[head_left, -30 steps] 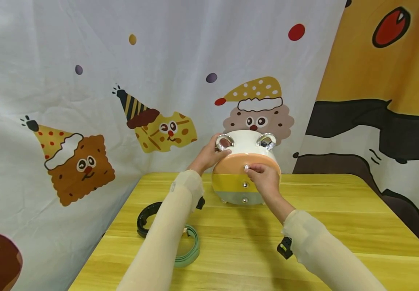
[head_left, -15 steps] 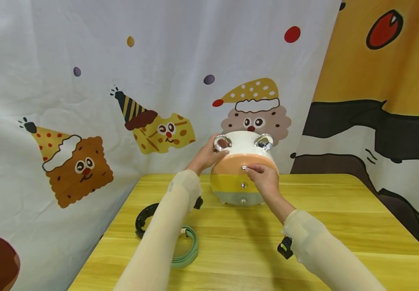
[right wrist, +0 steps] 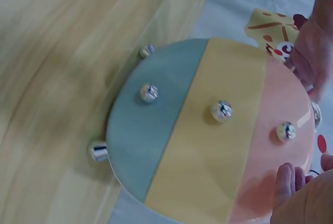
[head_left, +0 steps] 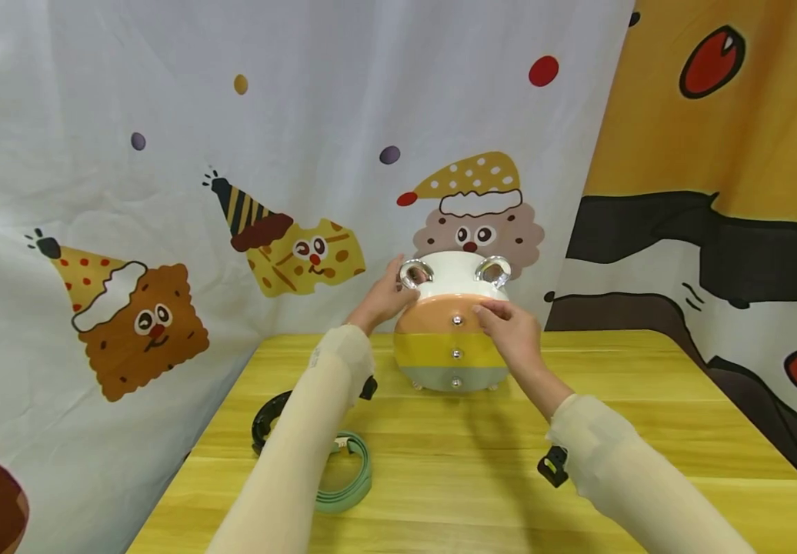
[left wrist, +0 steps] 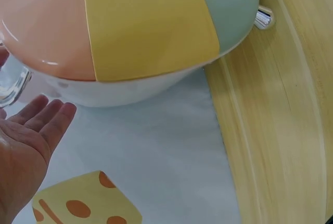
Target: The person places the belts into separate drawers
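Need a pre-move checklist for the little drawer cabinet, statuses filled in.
1. Cabinet upright on table: ok.
2. Three drawer fronts closed, no gap showing: ok.
3. Right hand off the top knob: ok, fingers beside it.
4. Left hand firmly holding the cabinet: cannot tell; it's at the left silver loop.
5. Green coil and black coil clear of cabinet: ok.
6. Drawer contents: cannot tell.

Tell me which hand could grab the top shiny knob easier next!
Probably the right hand: it's close to the top knob, while the left hand is up at a silver ring.
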